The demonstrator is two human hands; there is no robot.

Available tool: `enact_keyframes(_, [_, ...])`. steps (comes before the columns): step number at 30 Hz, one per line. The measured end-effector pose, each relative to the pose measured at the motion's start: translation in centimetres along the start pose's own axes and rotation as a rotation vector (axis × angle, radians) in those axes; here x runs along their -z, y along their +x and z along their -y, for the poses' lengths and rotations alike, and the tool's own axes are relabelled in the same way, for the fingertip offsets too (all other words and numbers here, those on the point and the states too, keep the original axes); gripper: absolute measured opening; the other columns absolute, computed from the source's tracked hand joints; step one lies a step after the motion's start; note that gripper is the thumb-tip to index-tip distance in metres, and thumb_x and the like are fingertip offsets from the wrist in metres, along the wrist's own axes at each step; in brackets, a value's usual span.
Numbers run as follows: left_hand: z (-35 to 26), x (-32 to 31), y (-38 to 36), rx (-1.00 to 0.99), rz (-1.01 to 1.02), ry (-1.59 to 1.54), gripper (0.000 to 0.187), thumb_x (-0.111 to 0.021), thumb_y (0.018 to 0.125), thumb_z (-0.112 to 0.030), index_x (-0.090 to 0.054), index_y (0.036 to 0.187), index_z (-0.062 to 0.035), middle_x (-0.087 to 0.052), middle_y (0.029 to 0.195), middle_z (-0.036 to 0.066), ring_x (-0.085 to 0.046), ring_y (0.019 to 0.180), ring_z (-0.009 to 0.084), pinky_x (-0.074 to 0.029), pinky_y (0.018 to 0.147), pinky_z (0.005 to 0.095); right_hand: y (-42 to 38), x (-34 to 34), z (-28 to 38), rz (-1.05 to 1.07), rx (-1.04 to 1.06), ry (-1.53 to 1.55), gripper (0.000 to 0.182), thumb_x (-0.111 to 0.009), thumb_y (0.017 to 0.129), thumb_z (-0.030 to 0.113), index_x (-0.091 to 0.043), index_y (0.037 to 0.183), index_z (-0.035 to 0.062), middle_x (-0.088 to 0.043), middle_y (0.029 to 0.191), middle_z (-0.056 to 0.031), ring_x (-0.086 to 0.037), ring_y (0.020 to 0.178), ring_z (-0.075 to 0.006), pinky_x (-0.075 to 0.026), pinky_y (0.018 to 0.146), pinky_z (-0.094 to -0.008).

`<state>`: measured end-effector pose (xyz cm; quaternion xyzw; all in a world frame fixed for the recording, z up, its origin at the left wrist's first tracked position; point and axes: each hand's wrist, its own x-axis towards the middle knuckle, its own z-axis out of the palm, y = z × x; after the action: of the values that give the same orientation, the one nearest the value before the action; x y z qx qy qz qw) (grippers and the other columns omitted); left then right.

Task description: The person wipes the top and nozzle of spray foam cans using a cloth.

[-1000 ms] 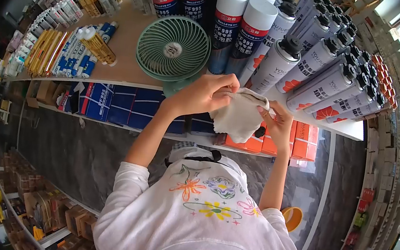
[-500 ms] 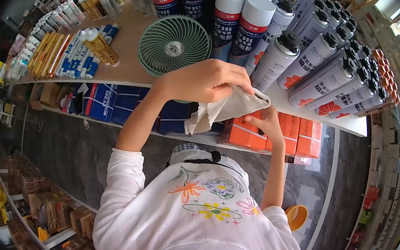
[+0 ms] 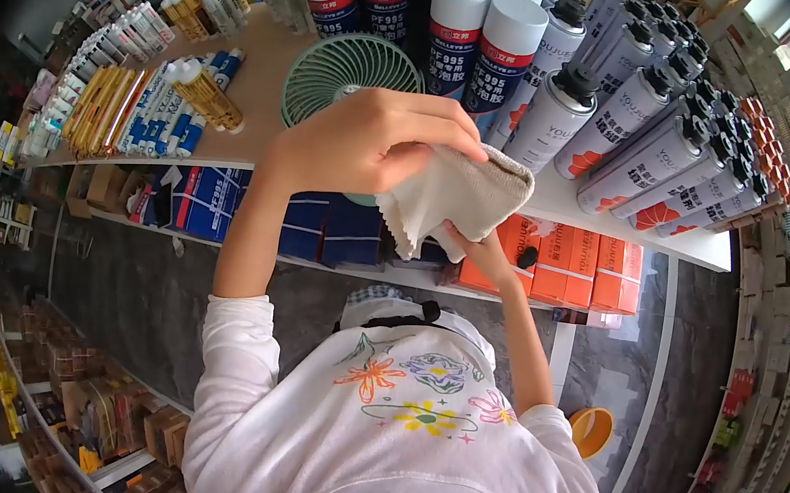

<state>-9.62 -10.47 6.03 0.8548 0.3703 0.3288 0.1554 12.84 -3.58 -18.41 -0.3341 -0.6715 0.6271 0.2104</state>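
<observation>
A cream ribbed cloth (image 3: pixel 457 195) hangs folded between my two hands, above the front edge of the shelf. My left hand (image 3: pixel 384 140) is closed on its upper part, thumb bent under the fingers. Lower down, my right hand (image 3: pixel 479 250) grips the underside of the cloth, with its fingers partly hidden behind the fabric. Behind my left hand a green round fan (image 3: pixel 349 66) stands on the shelf, partly covered by that hand. White-capped PF995 cans (image 3: pixel 455 35) and a grey-white can with a black top (image 3: pixel 552 118) stand just beyond the cloth.
The wooden shelf top (image 3: pixel 268 70) also holds yellow tubes (image 3: pixel 205 94) and blue-white tubes at the left, and many spray cans (image 3: pixel 661 162) at the right. Blue boxes (image 3: pixel 298 224) and orange boxes (image 3: pixel 567 264) fill the level below. A yellow ring-shaped object (image 3: pixel 590 432) is on the floor.
My left hand has moved a little left and toward the camera. My right hand has shifted down and left beneath the cloth, which now hangs more spread out.
</observation>
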Motion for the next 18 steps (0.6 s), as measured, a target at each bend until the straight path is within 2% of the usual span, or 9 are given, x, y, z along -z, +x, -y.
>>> enact_keyframes(2, [0.3,-0.1,-0.4,0.028,-0.025,0.075,0.042,-0.056,0.077,0.012,-0.07,0.114,-0.0041,-0.069,0.111,0.011,-0.068,0.1,0.0271,-0.054,0.082,0.0344,-0.4,0.5,1.1,-0.073,-0.064,0.071,0.034,-0.072,0.094,0.028,-0.07,0.109,-0.002,-0.072,0.095,-0.0061,-0.064,0.088,-0.0116,-0.05,0.082,-0.0286])
enact_keyframes(3, [0.6,-0.3,-0.5,0.096,-0.026,0.108,0.04,-0.056,0.079,0.011,-0.07,0.114,-0.0043,-0.069,0.112,0.011,-0.068,0.1,0.0278,-0.053,0.082,0.0351,-0.6,1.3,1.3,0.03,-0.156,0.057,0.043,-0.073,0.091,0.034,-0.068,0.117,0.0003,-0.071,0.106,-0.0088,-0.064,0.099,-0.0141,-0.048,0.09,-0.0291])
enact_keyframes(4, [0.9,-0.6,-0.8,0.167,-0.03,0.139,0.039,-0.055,0.081,0.01,-0.069,0.114,-0.0044,-0.068,0.114,0.01,-0.067,0.101,0.0285,-0.053,0.082,0.0358,-0.6,2.3,-0.2,0.028,-0.159,0.055,0.043,-0.073,0.091,0.034,-0.068,0.117,0.0003,-0.071,0.106,-0.0088,-0.064,0.099,-0.0141,-0.048,0.09,-0.0291])
enact_keyframes(5, [1.7,-0.9,-1.1,0.169,-0.032,0.136,0.039,-0.055,0.081,0.01,-0.069,0.114,-0.0044,-0.068,0.114,0.01,-0.067,0.101,0.0285,-0.053,0.082,0.0358,-0.3,3.1,-2.6,0.13,-0.237,0.032,0.05,-0.075,0.089,0.036,-0.065,0.122,0.0002,-0.069,0.112,-0.01,-0.063,0.106,-0.016,-0.046,0.095,-0.0297])
enact_keyframes(7, [4.2,-1.1,-1.6,0.212,-0.069,0.196,0.04,-0.054,0.082,0.01,-0.069,0.117,-0.0046,-0.068,0.117,0.009,-0.067,0.097,0.0262,-0.052,0.078,0.0337,-0.4,3.5,-1.8,0.32,-0.373,-0.021,0.071,-0.079,0.085,0.04,-0.054,0.136,-0.0018,-0.062,0.129,-0.0132,-0.057,0.123,-0.0214,-0.039,0.108,-0.0325])
enact_keyframes(10, [6.1,-1.3,-2.5,0.334,-0.042,0.087,0.042,-0.053,0.083,0.009,-0.068,0.119,-0.0049,-0.067,0.118,0.009,-0.067,0.092,0.0233,-0.051,0.075,0.031,-1.2,3.4,-0.1,0.36,-0.366,0.153,0.073,-0.078,0.086,0.038,-0.051,0.139,-0.0036,-0.062,0.13,-0.0139,-0.058,0.122,-0.0218,-0.041,0.107,-0.0334])
enact_keyframes(14, [6.4,-2.0,-3.0,0.337,-0.036,0.064,0.045,-0.054,0.081,0.011,-0.068,0.12,-0.005,-0.068,0.119,0.009,-0.066,0.089,0.0227,-0.051,0.073,0.0299,-1.1,3.7,-1.2,0.314,-0.428,0.315,0.069,-0.075,0.089,0.033,-0.048,0.142,-0.0026,-0.061,0.132,-0.0133,-0.058,0.123,-0.0212,-0.044,0.105,-0.0337])
enact_keyframes(15, [7.1,-2.9,-3.4,0.217,-0.118,0.093,0.044,-0.057,0.08,0.011,-0.069,0.119,-0.0055,-0.069,0.118,0.008,-0.066,0.084,0.0242,-0.053,0.071,0.0306,-1.1,3.6,-1.2,0.318,-0.437,0.408,0.065,-0.073,0.091,0.03,-0.047,0.142,-0.0024,-0.061,0.132,-0.0132,-0.058,0.122,-0.0213,-0.045,0.105,-0.0346])
enact_keyframes(18, [3.8,-4.8,-3.3,0.078,-0.181,0.225,0.04,-0.061,0.08,0.007,-0.071,0.116,-0.0084,-0.069,0.115,0.006,-0.065,0.081,0.0239,-0.056,0.07,0.0323,-1.4,3.5,-0.9,0.262,-0.433,0.582,0.058,-0.067,0.096,0.025,-0.046,0.142,-0.0021,-0.06,0.132,-0.0135,-0.059,0.121,-0.0222,-0.048,0.105,-0.0373])
